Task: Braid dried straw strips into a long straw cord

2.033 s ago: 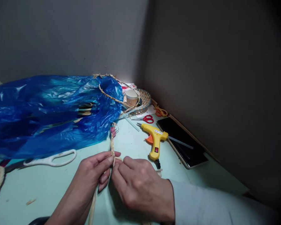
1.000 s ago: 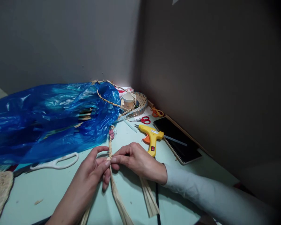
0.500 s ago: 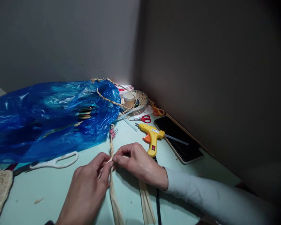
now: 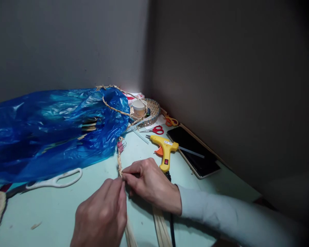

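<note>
A short braid of pale dried fibre (image 4: 119, 163) runs toward me on the table, its far end held in a pink binder clip (image 4: 121, 146). My right hand (image 4: 150, 185) pinches the near end of the braid between thumb and forefinger. Just below, my left hand (image 4: 100, 212) is closed at the same spot, knuckles up, gripping the fibre strands. Loose flat strands (image 4: 161, 228) trail from beneath the hands toward the near edge. What lies inside the left fingers is mostly hidden.
A blue plastic bag (image 4: 54, 127) spreads over the left. White-handled scissors (image 4: 58, 180) lie before it. Right of the braid are a yellow glue gun (image 4: 166, 147), a black tablet (image 4: 195, 151), red scissors (image 4: 157, 130) and orange scissors (image 4: 171, 121). A woven basket (image 4: 154, 109) stands behind, near the walls.
My left hand has rolled over, its knuckles now upward, and closed in at the braid's end. The right hand keeps its pinch there. The whole view has shifted slightly.
</note>
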A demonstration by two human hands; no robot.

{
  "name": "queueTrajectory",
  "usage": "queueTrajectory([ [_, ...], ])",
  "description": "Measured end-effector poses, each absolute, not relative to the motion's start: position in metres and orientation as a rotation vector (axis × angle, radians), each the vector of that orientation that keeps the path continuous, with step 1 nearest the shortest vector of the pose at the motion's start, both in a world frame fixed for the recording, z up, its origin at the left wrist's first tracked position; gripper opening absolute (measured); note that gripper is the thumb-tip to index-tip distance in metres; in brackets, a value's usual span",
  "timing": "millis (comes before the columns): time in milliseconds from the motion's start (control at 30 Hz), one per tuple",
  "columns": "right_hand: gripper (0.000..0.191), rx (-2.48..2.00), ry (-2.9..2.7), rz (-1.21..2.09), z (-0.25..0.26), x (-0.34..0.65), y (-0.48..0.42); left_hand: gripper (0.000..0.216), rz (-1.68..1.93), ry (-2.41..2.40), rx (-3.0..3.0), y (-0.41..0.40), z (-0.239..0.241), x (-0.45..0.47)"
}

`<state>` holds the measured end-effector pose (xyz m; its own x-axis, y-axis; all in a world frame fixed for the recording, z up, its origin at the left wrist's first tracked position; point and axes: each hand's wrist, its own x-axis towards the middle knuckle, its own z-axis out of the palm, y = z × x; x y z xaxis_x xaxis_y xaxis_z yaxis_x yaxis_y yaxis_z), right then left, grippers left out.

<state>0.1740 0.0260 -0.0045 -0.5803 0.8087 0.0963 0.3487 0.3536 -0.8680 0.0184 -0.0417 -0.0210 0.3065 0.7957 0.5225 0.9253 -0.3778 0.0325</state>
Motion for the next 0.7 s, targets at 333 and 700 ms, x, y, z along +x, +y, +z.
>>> queueTrajectory([
  [333, 0.027, -0.855, -1.818, 1.689, -0.011, 0.179, 0.032, 0.015, -0.311, -1.255, -2.120, -0.055, -0.025, 0.036],
  [700, 0.018, -0.996, -1.424, 1.959, -0.003, 0.177, 0.035, 0.017, -1.035, -1.884, -2.299, -0.036, -0.008, 0.012],
])
